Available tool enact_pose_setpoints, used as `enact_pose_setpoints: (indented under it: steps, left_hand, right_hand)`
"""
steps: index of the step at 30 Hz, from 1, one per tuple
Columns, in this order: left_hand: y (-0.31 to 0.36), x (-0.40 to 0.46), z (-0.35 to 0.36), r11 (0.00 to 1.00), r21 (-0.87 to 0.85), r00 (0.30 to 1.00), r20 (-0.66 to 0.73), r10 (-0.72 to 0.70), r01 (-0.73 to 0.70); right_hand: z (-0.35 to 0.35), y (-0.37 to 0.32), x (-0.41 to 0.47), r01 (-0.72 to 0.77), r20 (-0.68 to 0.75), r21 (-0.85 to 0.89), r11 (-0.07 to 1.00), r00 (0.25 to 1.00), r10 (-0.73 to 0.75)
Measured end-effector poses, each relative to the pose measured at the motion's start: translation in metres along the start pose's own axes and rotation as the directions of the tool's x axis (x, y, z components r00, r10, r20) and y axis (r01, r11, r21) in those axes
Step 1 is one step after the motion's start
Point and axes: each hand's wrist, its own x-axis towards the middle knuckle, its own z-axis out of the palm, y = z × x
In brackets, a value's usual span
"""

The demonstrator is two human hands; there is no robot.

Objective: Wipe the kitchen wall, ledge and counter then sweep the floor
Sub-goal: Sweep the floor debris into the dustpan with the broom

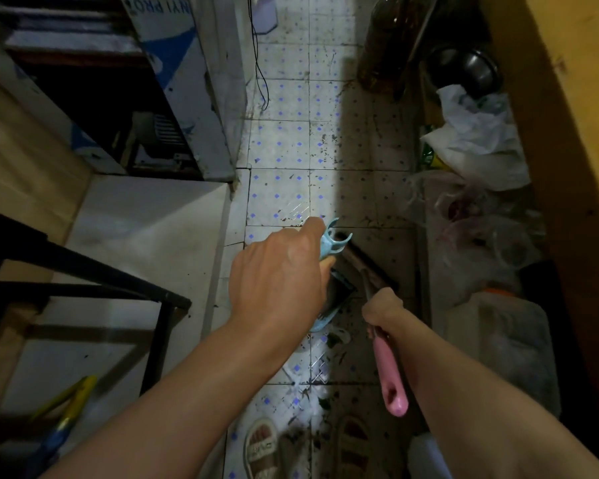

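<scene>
- Two sandalled feet [261, 445] are seen at 6 o'clock, standing on the tiled floor [281, 143], which is white with blue diamond marks and speckled with dark debris.
- A pink broom handle [389, 375] is gripped by the right hand [382, 309] at 5 o'clock; the fingers are curled tightly round it. The handle end points back toward the person, and the dark broom head [367, 259] is seen just past the hand, low to the floor.
- The left hand [277, 274] is recorded near centre, at about 6 to 7 o'clock of the frame middle, its fingers closed on the light blue dustpan [329, 243]. The grasp is taken at the upper, pronged end of the pan; the pan's dark tray [339, 293] hangs below the hand, just beside the broom head.
- Torn white scraps and leaf bits [329, 340] are noted on the tiles between the two forearms.
- A black metal frame [83, 267] over a pale ledge [146, 216] is seen at 9 o'clock.
- Crumpled plastic bags [471, 146] lie along the right wall at 2 to 3 o'clock.
- A large brown bottle [388, 46] and a dark metal pot [471, 69] are recorded at 1 o'clock, farthest away; a black cable [260, 70] hangs at 12 o'clock.
</scene>
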Motion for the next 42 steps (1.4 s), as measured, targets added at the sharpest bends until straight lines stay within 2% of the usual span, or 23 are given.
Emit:
enact_pose_setpoints:
  steps: [8, 15, 18, 23, 33, 37, 42]
  left_hand:
    - [-0.021, -0.051, -0.020, 1.000, 0.017, 1.000, 0.016, 0.000, -0.001]
    - [-0.028, -0.084, -0.032, 0.998, 0.047, 0.998, 0.057, 0.033, -0.036]
    - [-0.030, -0.092, -0.035, 0.998, 0.052, 0.998, 0.060, 0.037, -0.040]
    - [-0.025, -0.094, -0.034, 0.999, 0.030, 0.998, 0.051, 0.033, -0.034]
    - [-0.008, -0.070, -0.012, 1.000, 0.009, 0.999, 0.023, 0.022, -0.022]
    - [-0.001, -0.065, -0.001, 1.000, -0.003, 1.000, 0.001, 0.006, -0.006]
    - [0.004, -0.071, 0.006, 1.000, 0.005, 1.000, -0.008, -0.030, 0.031]
  right_hand:
    - [0.049, 0.027, -0.073, -0.007, 0.081, -0.027, 1.000, 0.997, 0.009]
    - [0.055, 0.041, -0.110, -0.063, 0.104, 0.143, 0.988, 0.993, 0.048]
    - [0.050, 0.044, -0.120, -0.074, 0.096, 0.154, 0.985, 0.994, 0.060]
    - [0.039, 0.049, -0.115, -0.065, 0.013, 0.179, 0.982, 0.998, 0.063]
    - [0.012, 0.042, -0.043, -0.029, -0.075, 0.144, 0.989, 0.996, 0.040]
    - [0.010, 0.042, -0.026, -0.024, -0.060, 0.147, 0.989, 0.998, 0.033]
    - [0.026, 0.052, -0.050, -0.008, -0.031, 0.111, 0.994, 0.999, 0.012]
